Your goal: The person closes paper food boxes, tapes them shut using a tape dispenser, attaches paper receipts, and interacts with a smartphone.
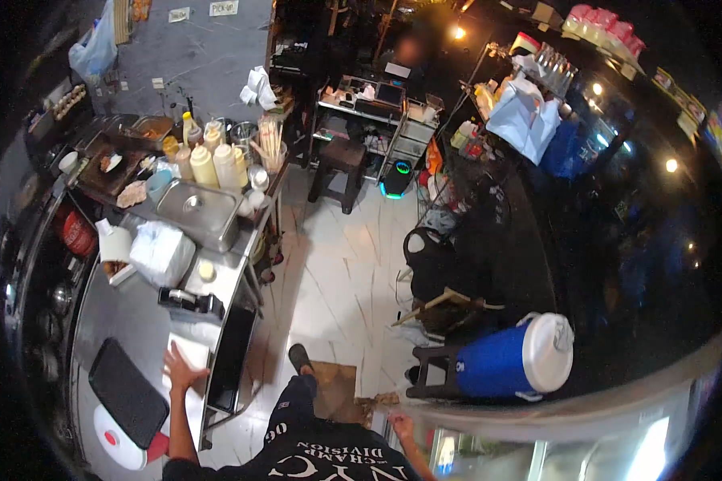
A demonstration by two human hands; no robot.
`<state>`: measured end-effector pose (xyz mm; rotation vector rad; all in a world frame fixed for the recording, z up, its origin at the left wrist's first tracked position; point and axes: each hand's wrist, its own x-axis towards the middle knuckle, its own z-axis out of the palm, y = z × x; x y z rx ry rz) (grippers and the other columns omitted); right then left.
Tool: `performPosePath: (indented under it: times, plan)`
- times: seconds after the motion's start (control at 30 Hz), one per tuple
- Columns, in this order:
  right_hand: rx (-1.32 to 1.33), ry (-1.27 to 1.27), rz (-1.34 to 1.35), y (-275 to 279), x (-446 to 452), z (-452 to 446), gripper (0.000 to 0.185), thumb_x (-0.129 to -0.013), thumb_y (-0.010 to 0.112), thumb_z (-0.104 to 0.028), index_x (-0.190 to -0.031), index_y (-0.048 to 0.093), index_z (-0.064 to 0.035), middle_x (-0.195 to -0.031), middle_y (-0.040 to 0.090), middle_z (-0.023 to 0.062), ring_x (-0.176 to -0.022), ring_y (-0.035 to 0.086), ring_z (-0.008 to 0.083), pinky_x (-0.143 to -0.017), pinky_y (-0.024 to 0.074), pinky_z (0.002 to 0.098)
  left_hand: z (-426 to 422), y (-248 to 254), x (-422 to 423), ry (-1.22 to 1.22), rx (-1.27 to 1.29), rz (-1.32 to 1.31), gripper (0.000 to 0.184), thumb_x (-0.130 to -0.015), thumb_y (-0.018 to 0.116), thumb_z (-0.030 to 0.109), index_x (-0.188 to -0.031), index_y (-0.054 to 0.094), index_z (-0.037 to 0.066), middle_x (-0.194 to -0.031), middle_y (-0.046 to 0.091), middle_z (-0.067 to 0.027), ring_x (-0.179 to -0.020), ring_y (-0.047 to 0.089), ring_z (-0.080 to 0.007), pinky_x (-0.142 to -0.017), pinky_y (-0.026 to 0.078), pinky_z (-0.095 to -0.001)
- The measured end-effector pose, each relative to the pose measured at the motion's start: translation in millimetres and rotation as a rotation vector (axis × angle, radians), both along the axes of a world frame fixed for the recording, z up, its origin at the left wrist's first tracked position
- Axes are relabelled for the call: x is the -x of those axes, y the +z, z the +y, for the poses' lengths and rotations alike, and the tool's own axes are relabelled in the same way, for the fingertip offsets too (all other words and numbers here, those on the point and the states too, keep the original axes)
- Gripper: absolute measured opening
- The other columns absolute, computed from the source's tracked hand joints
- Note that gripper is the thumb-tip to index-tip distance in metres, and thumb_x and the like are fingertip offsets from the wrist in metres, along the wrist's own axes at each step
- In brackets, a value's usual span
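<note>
My left hand (186,367) has its fingers spread over a white rectangular board or sheet (194,353) on the steel counter (120,309). Whether the palm presses on it, I cannot make out. Beside that hand lie a black tray (128,393) and a round white lid-like thing (112,439) with a red spot. Low on my other side, my right hand (401,425) is at the near end of a lit glass-fronted fridge (529,437). Its fingers are small and blurred, so their grip does not show.
Squeeze bottles (204,167), a lidded steel pan (199,210) and a white plastic bag (162,252) crowd the counter's far part. A blue cooler (497,361) lies across a black stool on the right. Further off stands a dark stool (341,160) on the tiled floor (329,272).
</note>
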<state>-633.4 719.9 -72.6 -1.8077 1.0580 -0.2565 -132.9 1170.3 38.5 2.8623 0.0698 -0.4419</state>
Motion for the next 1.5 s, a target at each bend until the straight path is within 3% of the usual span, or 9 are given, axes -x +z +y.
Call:
performPosePath:
  times: [0.33,0.47,0.53,0.77,0.87,0.93,1.17,1.4,1.5]
  plan:
    - [-0.245,-0.071,0.367,10.5,-166.3,-110.1,0.021,-0.089,0.064,-0.026,-0.091,0.068,-0.0053,-0.089,0.071,0.0113,-0.083,0.067,0.0226,-0.075,0.0534,0.038,-18.3,16.6,-14.7,0.057,-0.177,0.165,0.166,-0.027,0.083,0.072,-0.153,-0.003,0.008,-0.152,0.011,-0.0319,-0.141,0.014,-0.0494,-0.11,0.019,-0.0634]
    - [-0.289,-0.077,0.405,9.1,-229.3,-157.4,0.022,-0.089,0.061,-0.025,-0.097,0.068,-0.006,-0.093,0.071,0.0122,-0.086,0.067,0.0233,-0.077,0.0528,0.0377,-65.0,27.9,2.4,-0.082,-0.887,0.256,0.096,-0.083,0.065,0.06,-0.151,0.021,0.008,-0.145,0.037,-0.0237,-0.128,0.046,-0.0326,-0.09,0.047,-0.054]
    - [-0.29,-0.029,0.427,-5.8,-257.4,-187.3,0.023,-0.09,0.06,-0.025,-0.101,0.069,-0.0063,-0.095,0.07,0.0127,-0.087,0.067,0.0237,-0.078,0.0524,0.0376,-99.0,25.0,-6.4,0.164,-0.58,0.537,0.109,-0.082,0.065,0.063,-0.154,0.003,0.009,-0.157,0.012,-0.0237,-0.144,0.021,-0.0341,-0.106,0.03,-0.0617]
    - [-0.124,0.261,0.345,-157.1,-350.7,-375.8,0.026,-0.09,0.057,-0.025,-0.106,0.07,-0.0094,-0.098,0.07,0.0127,-0.09,0.067,0.0252,-0.08,0.0517,0.0384,-323.3,-48.0,-138.5,0.126,-0.001,0.926,0.092,-0.07,0.076,0.059,-0.135,0.038,0.006,-0.13,0.047,-0.0211,-0.119,0.048,-0.0355,-0.092,0.043,-0.0525]
    - [0.32,0.396,0.317,-69.6,-513.9,-497.5,0.015,-0.086,0.067,-0.026,-0.088,0.073,-0.0125,-0.091,0.071,0.0074,-0.081,0.067,0.0241,-0.069,0.0515,0.0395,-413.8,-78.3,-221.0,-0.304,0.294,1.078,0.085,-0.065,0.08,0.058,-0.127,0.054,0.005,-0.119,0.061,-0.0199,-0.107,0.059,-0.036,-0.086,0.049,-0.0486]
    - [-0.031,-0.045,0.136,-15.4,-608.6,-559.3,0.017,-0.081,0.075,-0.021,-0.087,0.07,-0.0062,-0.073,0.069,0.0031,-0.07,0.064,0.0154,-0.067,0.0498,0.0305,-463.9,-81.1,-267.6,0.412,1.445,0.924,0.025,-0.082,0.074,0.026,-0.091,0.064,0.004,-0.084,0.068,-0.0075,-0.077,0.066,-0.022,-0.066,0.052,-0.0359]
    - [-0.117,-0.08,0.023,92.2,-763.0,-693.7,0.012,-0.087,0.07,-0.012,-0.086,0.066,-0.0015,-0.081,0.066,0.0025,-0.077,0.06,0.0094,-0.073,0.0472,0.0269,-675.9,-75.4,-467.1,-0.302,0.813,0.371,0.016,-0.075,0.058,-0.006,-0.088,0.062,0.004,-0.079,0.066,-0.0068,-0.066,0.062,-0.0129,-0.059,0.051,-0.027]
    - [0.011,-0.436,0.006,81.6,-765.6,-712.4,0.015,-0.088,0.07,-0.017,-0.091,0.069,-0.0025,-0.077,0.066,0.0028,-0.075,0.059,0.0099,-0.071,0.0473,0.0257,-837.6,-124.9,-630.7,-0.336,0.756,0.846,0.021,-0.077,0.066,0.003,-0.097,0.063,0.004,-0.069,0.061,-0.0072,-0.061,0.058,-0.0152,-0.056,0.046,-0.0279]
    - [-0.071,-0.499,-0.058,95.7,-786.2,-708.0,0.018,-0.087,0.07,-0.018,-0.093,0.069,-0.0015,-0.084,0.069,0.005,-0.081,0.063,0.012,-0.075,0.0498,0.0277,-926.6,-139.1,-690.5,-0.548,1.24,0.716,0.014,-0.085,0.06,0.005,-0.099,0.061,0.005,-0.077,0.06,-0.0014,-0.066,0.058,-0.0167,-0.062,0.051,-0.034]
